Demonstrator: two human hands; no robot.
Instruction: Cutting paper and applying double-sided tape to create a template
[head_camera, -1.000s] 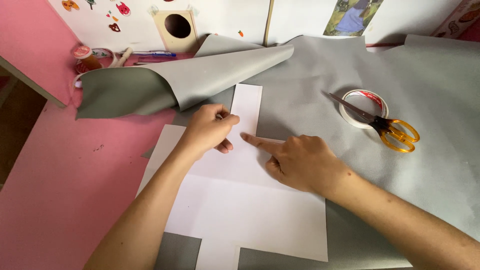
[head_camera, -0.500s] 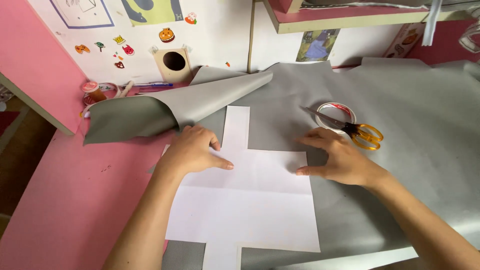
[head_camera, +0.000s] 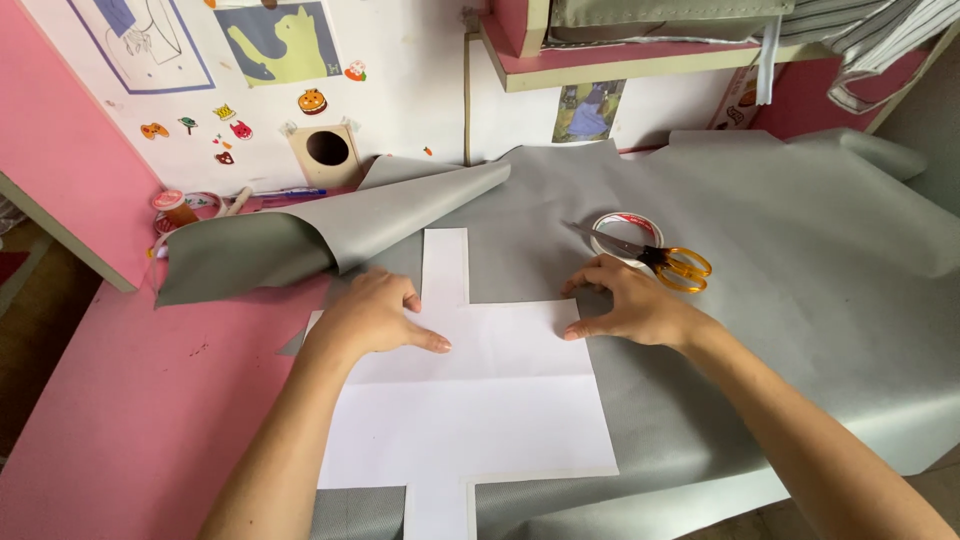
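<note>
A white cross-shaped paper template is laid flat on grey fabric, long axis running from the table's near edge to the far wall. The left hand and right hand are pressed open on its side arms. Scissors rest on a tape roll just beyond the right hand. Open fabric is available rightward; a folded-back flap bounds the far-left side over the pink table.

The flat pink table carried a large grey fabric sheet, spread beneath both hands, its far-left corner folded over. Small tape rolls lay beyond the left hand.
</note>
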